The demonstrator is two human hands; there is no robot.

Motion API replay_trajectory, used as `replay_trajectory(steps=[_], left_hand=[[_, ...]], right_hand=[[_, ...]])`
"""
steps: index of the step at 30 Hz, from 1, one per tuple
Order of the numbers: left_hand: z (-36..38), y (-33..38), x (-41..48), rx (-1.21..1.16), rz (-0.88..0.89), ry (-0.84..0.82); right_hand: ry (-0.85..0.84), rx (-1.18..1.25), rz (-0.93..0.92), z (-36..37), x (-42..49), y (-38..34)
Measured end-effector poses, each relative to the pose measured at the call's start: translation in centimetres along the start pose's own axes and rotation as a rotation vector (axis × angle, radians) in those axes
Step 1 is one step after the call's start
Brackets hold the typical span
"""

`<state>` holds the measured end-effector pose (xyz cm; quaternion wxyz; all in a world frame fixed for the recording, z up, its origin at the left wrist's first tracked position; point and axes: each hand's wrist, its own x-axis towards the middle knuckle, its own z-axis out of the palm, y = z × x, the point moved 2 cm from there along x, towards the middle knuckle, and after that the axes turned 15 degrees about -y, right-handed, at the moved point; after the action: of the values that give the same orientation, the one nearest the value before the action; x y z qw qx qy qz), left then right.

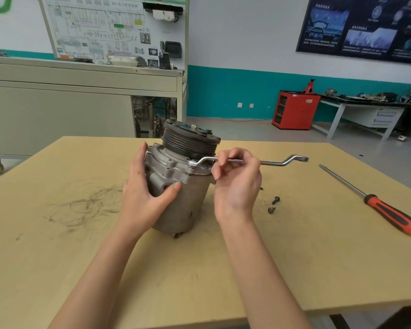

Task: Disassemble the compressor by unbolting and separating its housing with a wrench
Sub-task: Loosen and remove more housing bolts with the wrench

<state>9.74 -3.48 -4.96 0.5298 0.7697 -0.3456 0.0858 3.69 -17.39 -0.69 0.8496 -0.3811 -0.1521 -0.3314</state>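
Note:
A grey metal compressor stands upright in the middle of the wooden table, its black grooved pulley on top. My left hand grips the housing from the left, thumb across the front. My right hand pinches the shaft of a silver offset ring wrench. The wrench's near ring end sits on a bolt at the housing flange, and its far end points right.
Two loose bolts lie on the table right of the compressor. A long screwdriver with a red and black handle lies diagonally at the right edge. Smudges mark the tabletop at the left. Cabinets and benches stand behind.

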Motion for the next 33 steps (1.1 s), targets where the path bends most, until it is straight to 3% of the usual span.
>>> replay_trajectory(steps=[3,7,11,16,18,25,29,33], left_hand=[[-0.1,0.2,-0.1,-0.003,0.0,-0.007],[-0.1,0.2,-0.1,-0.019,-0.003,-0.002],[-0.1,0.2,0.0,-0.014,-0.016,-0.006],[0.0,0.2,0.0,0.0,-0.012,0.005],[0.0,0.1,0.0,0.008,-0.016,0.009],[0.1,0.1,0.2,0.0,-0.04,0.023],[0.2,0.0,0.8,0.043,-0.02,-0.015],[0.2,-0.4,0.8,0.054,-0.028,-0.029]], right_hand=[[0.04,0.178,0.276,-1.6,1.7,-0.1],[-0.034,-0.044,0.235,-1.3,2.4,-1.0],[-0.119,-0.612,-0.058,0.1,1.8,-3.3],[-0.344,-1.433,-0.603,4.4,0.4,-3.7],[-0.39,-1.652,-0.735,5.6,-0.3,-2.7],[-0.424,-1.776,-0.788,7.4,-1.4,-1.3],[-0.33,-1.888,-0.821,7.6,-2.2,-0.1],[-0.342,-1.801,-0.963,6.3,-2.6,0.5]])
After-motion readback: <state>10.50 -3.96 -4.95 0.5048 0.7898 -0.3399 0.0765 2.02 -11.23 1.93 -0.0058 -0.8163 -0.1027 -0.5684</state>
